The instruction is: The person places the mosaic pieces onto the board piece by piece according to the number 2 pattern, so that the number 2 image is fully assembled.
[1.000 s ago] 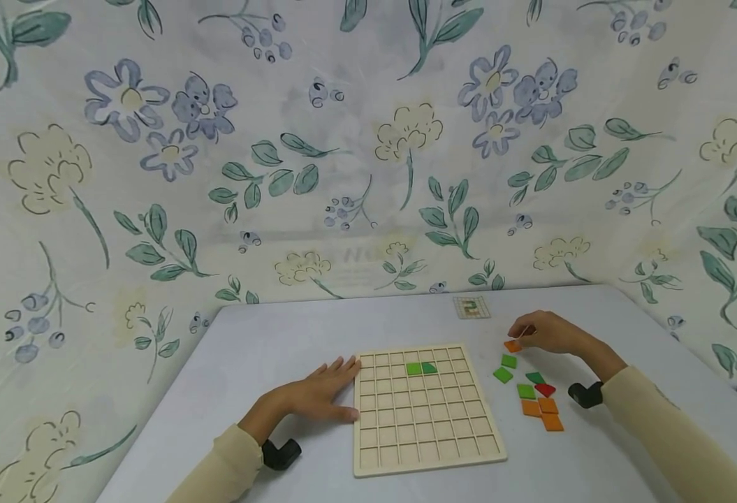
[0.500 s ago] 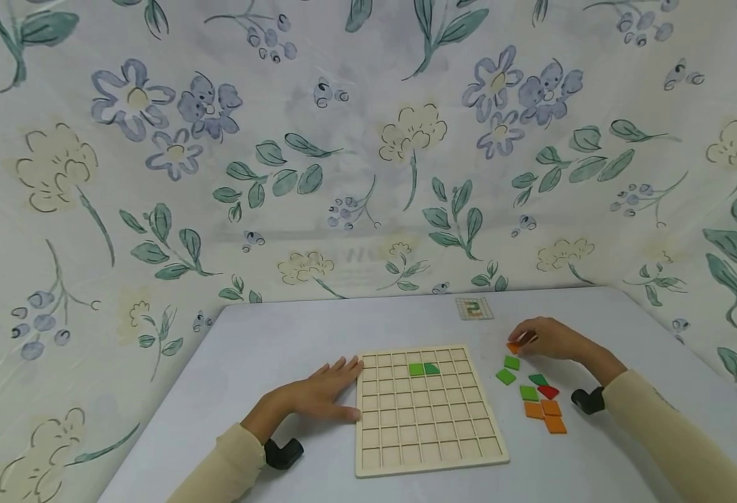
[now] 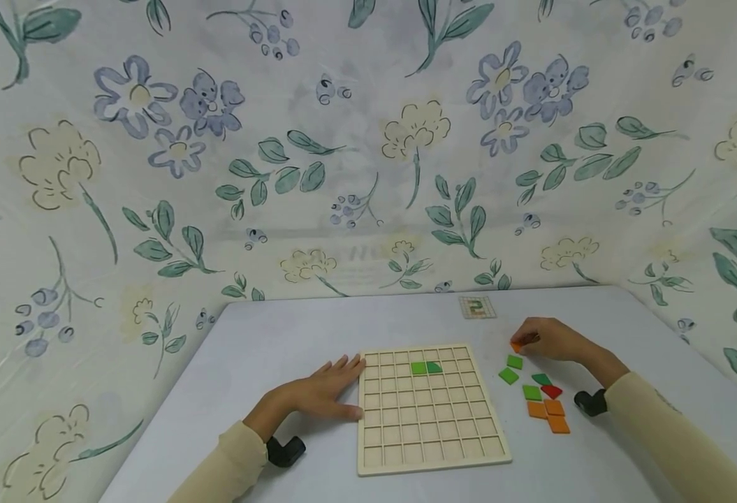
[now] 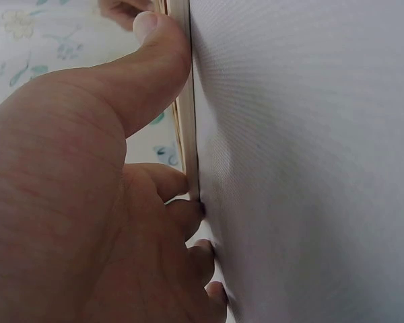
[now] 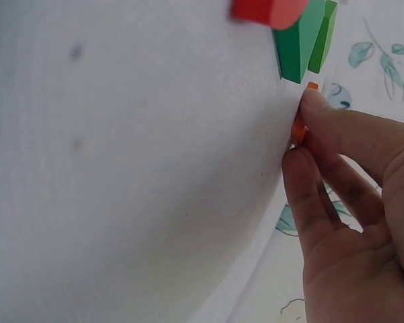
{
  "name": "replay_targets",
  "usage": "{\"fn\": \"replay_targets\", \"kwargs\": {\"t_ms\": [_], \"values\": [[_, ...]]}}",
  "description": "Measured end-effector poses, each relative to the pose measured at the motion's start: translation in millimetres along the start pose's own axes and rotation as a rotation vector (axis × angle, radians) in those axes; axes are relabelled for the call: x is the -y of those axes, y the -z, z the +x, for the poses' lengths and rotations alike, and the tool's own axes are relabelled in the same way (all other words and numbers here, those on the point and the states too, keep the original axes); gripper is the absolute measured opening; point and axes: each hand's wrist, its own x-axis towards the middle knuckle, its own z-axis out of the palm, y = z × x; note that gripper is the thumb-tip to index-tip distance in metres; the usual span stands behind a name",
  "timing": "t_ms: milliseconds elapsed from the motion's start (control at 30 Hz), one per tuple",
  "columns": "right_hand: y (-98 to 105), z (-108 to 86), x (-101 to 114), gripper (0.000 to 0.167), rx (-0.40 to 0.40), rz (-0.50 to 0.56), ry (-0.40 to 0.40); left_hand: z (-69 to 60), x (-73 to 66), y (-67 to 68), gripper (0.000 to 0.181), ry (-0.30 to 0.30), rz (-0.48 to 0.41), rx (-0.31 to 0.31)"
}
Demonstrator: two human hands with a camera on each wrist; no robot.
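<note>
My left hand [image 3: 314, 397] rests flat on the table with its fingers spread, touching the left edge of a wooden grid board [image 3: 434, 436]. In the left wrist view, the thumb lies on the board's rim [image 4: 184, 128]. One light green square tile [image 3: 418, 368] and one dark green curved tile [image 3: 434, 367] sit side by side in the board's upper cells. Right of the board, my right hand [image 3: 555, 339] pinches an orange tile [image 5: 299, 129] between thumb and fingers, low at the tabletop. Much of that tile is hidden by the fingers.
Loose tiles lie right of the board: light green ones [image 3: 509, 376], a dark green one [image 3: 541, 379], a red one [image 3: 551, 392] and several orange ones [image 3: 558, 424]. A small pattern card [image 3: 478, 307] lies behind the board. A floral curtain [image 3: 368, 175] hangs along the table's back.
The right hand has closed its fingers further over the orange tile and barely shifted place. The left hand stays at the board's edge. The head view has drifted slightly.
</note>
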Motion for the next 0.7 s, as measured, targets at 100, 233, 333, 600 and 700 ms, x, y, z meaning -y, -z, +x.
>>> {"fn": "replay_targets", "kwargs": {"t_ms": [100,233,333,600,700], "values": [[0.6,-0.4,-0.5,0.016,-0.007,-0.001,0.016,-0.2,-1.0,0.4,0.098,0.005,0.003,-0.001],[1.0,-0.5,-1.1,0.016,-0.005,0.003,0.03,-0.1,-1.6,0.3,0.098,0.013,0.003,0.0],[0.7,-0.3,-2.2,0.015,0.001,-0.003,0.041,0.2,-1.4,0.1,0.098,0.016,0.005,0.001],[-0.3,-0.1,-0.2,0.013,0.016,-0.024,0.056,0.8,-0.2,-0.3,0.097,0.019,0.015,0.003],[-0.8,-1.0,2.0,0.013,0.02,-0.03,0.05,0.5,-0.5,-0.1,0.097,0.018,0.015,0.004]]}}
